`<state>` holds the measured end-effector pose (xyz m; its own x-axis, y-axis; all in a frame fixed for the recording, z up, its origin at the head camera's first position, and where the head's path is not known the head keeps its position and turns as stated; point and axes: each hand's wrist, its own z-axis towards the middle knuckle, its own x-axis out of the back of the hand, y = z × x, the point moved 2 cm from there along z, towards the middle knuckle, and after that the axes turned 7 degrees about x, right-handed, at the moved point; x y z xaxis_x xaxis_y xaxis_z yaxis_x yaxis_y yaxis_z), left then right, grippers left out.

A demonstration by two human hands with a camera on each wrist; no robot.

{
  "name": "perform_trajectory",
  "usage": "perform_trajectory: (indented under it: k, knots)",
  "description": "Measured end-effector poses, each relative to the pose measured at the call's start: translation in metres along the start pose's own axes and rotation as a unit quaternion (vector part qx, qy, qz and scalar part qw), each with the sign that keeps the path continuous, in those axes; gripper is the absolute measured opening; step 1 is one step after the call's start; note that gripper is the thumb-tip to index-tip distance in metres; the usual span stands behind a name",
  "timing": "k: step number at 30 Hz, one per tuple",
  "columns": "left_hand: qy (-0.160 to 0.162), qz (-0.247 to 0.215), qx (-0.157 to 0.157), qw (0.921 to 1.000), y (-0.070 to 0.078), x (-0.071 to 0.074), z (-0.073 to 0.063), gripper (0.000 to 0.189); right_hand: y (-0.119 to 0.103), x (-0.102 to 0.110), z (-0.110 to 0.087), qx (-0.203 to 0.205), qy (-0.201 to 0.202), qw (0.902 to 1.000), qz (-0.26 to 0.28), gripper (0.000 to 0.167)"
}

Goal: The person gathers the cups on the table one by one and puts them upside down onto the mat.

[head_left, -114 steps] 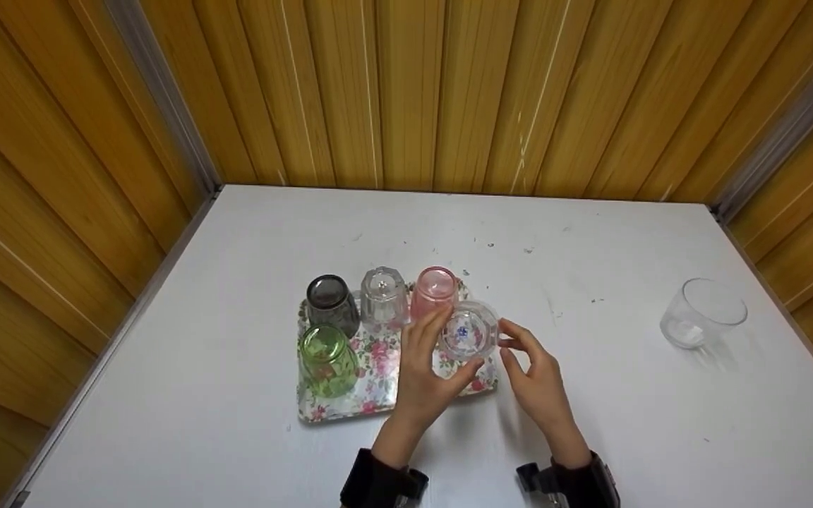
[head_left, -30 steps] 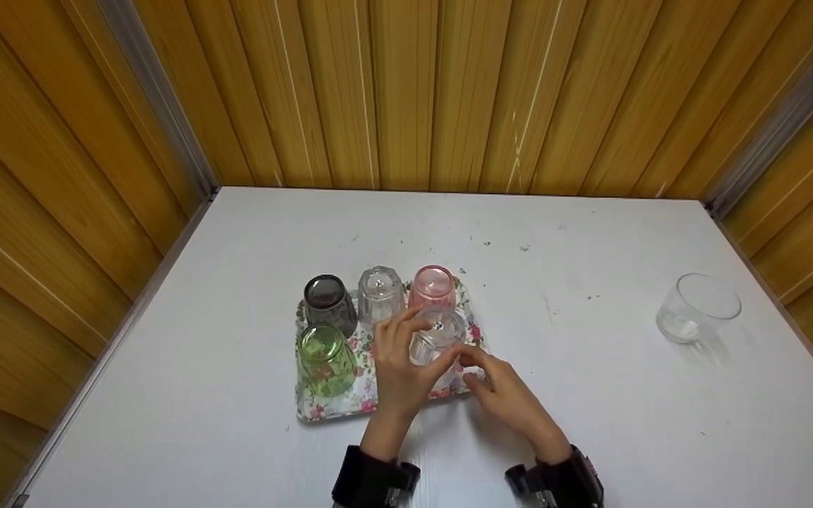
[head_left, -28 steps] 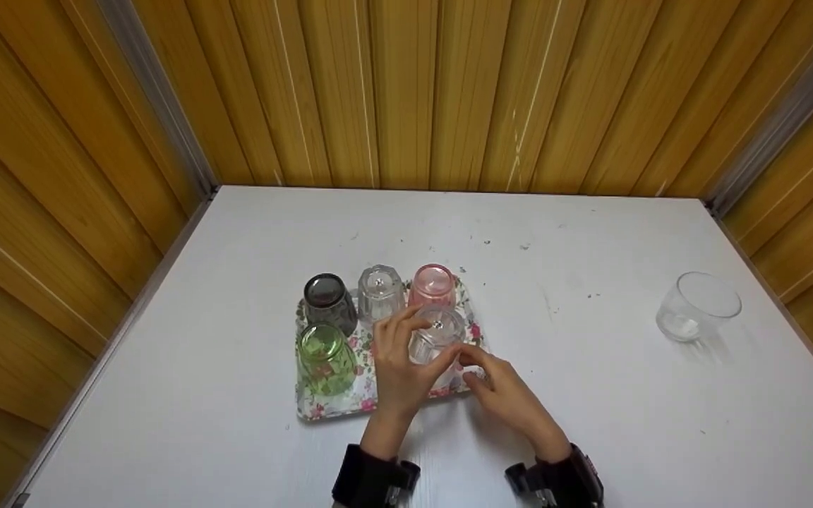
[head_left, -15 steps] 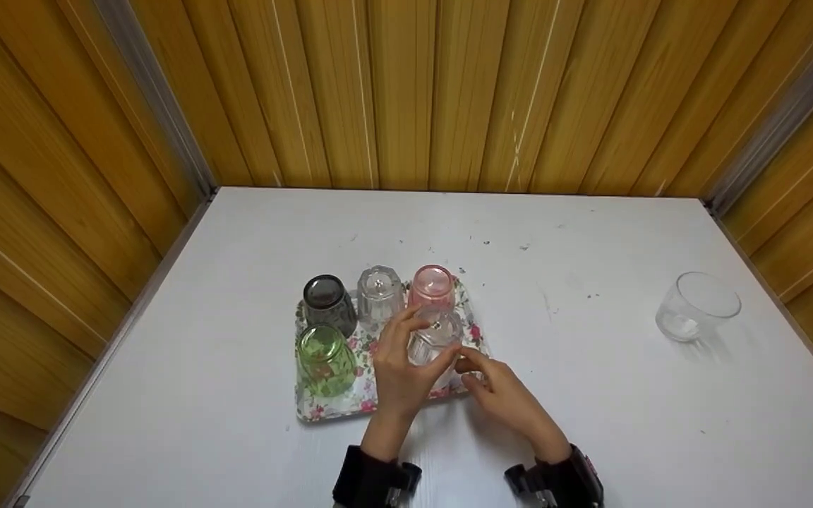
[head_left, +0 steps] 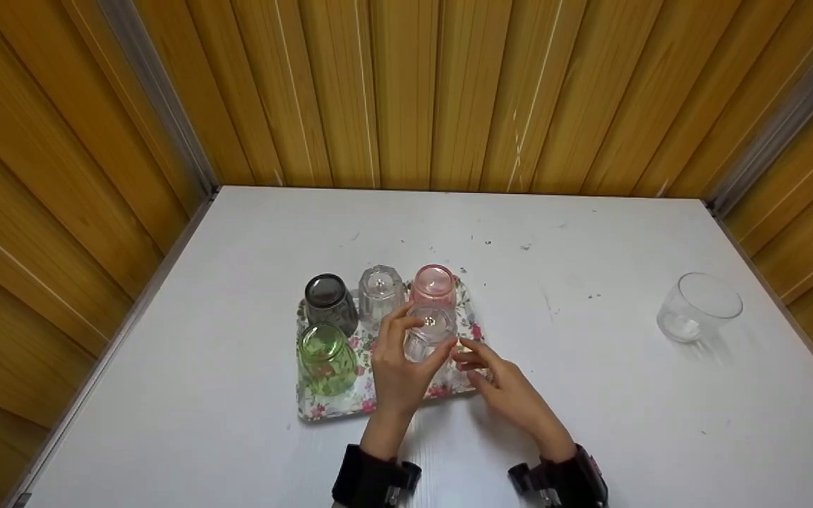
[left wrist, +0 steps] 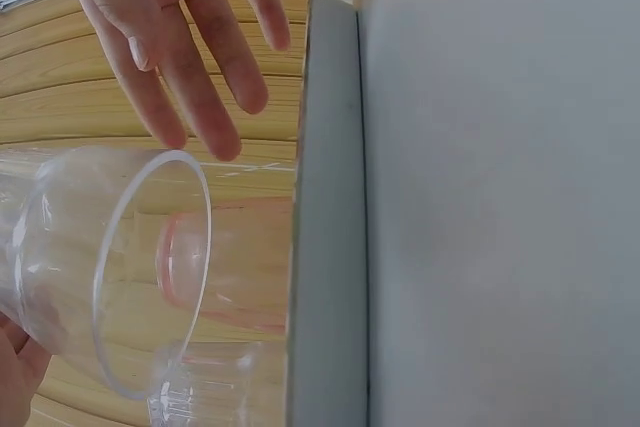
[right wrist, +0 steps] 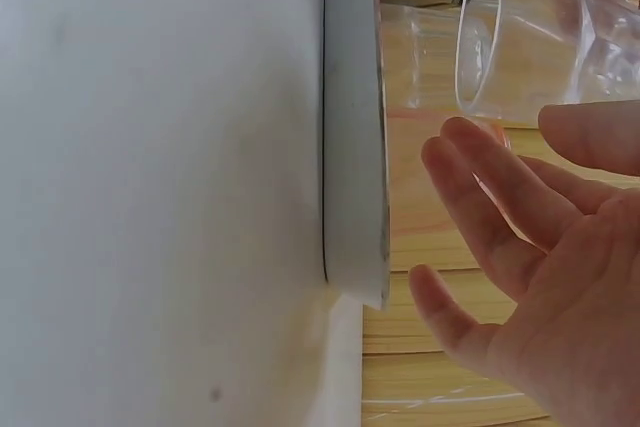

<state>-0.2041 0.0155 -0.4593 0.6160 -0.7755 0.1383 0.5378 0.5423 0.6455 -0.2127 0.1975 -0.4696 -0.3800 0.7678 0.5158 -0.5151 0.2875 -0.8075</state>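
My left hand [head_left: 399, 367] grips an upside-down clear glass [head_left: 437, 330] near its base, thumb on the near side. In the left wrist view, the rim of this clear glass [left wrist: 205, 237] is apart from the flowered tray [head_left: 366, 384], so it hangs above it. My right hand [head_left: 512, 391] is just right of the glass with fingers loosely spread, fingertips close to the left thumb. In the right wrist view, the right hand [right wrist: 540, 287] holds nothing. Behind the held glass, a pink glass [head_left: 435, 283] stands upside down on the tray.
Also upside down on the tray are a faceted clear glass [head_left: 380, 293], a dark grey glass [head_left: 330, 303] and a green glass [head_left: 327, 360]. Far to the right, a round clear glass [head_left: 699, 310] rests tilted on the white table [head_left: 590, 247]. Wood-patterned panels [head_left: 406, 99] surround the table.
Over the last few seconds both hands and the clear glass moved left over the tray's right part. In the last half second the glass shifted slightly left and the right fingers spread a little.
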Motion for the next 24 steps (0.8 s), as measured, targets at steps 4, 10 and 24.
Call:
perform_trajectory:
  k: [4,10,24]
  knots:
    - [-0.002,0.005,0.017,0.9998,-0.0014,-0.0002,-0.0002,0.047,0.0026,0.0057,-0.0020,-0.011,0.015,0.9998,0.000,0.042]
    - [-0.012,0.037,0.055,0.9978,-0.0041,0.0008,-0.0008,0.048,0.0058,0.0094,-0.0037,-0.025,0.035,0.9987,-0.026,0.039]
    - [-0.059,0.101,0.113,0.9867,-0.0050,0.0004,-0.0008,0.050,0.0070,0.0092,-0.0033,-0.042,0.042,0.9978,-0.030,0.039]
